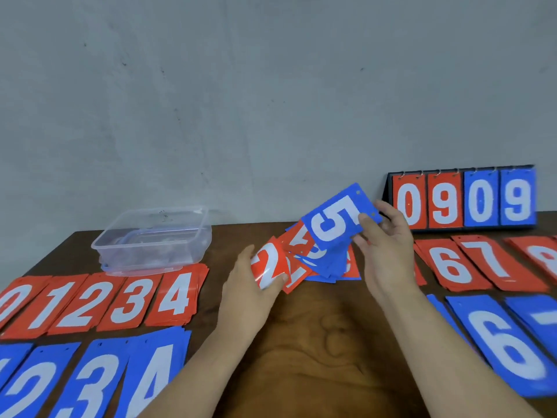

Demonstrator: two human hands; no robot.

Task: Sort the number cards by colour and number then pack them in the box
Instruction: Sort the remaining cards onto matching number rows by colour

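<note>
The blue 5 card [334,220] is pinched tight in the grip of the right hand [388,248], held up over the mixed pile [319,263] so its number shows, while the left hand [250,285], just beside, grips the red 2 card [268,267], likely both bound for the sorted rows [90,300] on the tabletop [316,342].

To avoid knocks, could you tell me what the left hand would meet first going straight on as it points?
Most likely the mixed pile of cards just ahead of the left hand, whose grip holds a red 2 card; depth is unclear.
</note>
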